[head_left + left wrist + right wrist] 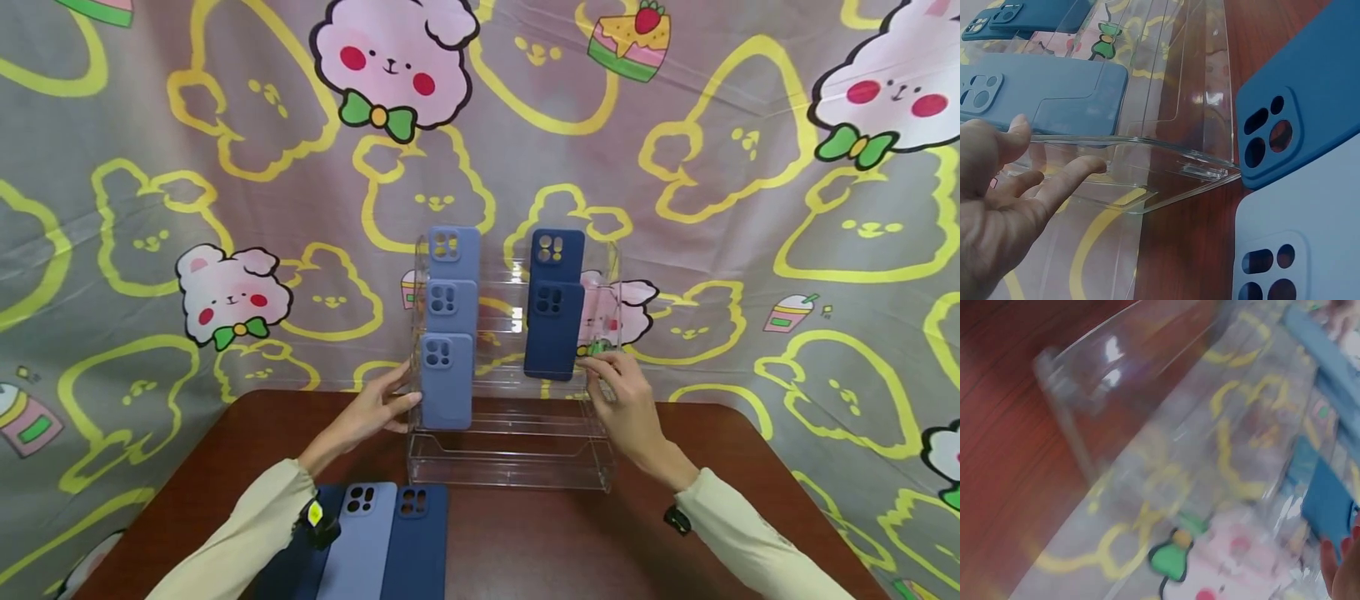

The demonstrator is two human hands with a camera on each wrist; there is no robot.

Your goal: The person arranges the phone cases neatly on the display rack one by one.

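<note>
A clear tiered display rack (510,471) stands on the table. Three light blue phone cases, the lowest (447,400) fully visible, lean one per tier at its left. At the right lean two navy phone cases, the lower (553,337) overlapping the upper (557,250). My left hand (378,404) touches the rack's left side; in the left wrist view its thumb lies by the front edge and a straight finger against the outer side panel (1166,172). My right hand (626,408) is beside the lower navy case's bottom right corner, fingertips close to its edge. The right wrist view is blurred.
More phone cases lie on the table at the front left: a light blue one (360,542) between a navy one (416,542) and another dark one partly under my left sleeve. A patterned cloth (315,208) hangs behind the brown table (540,542).
</note>
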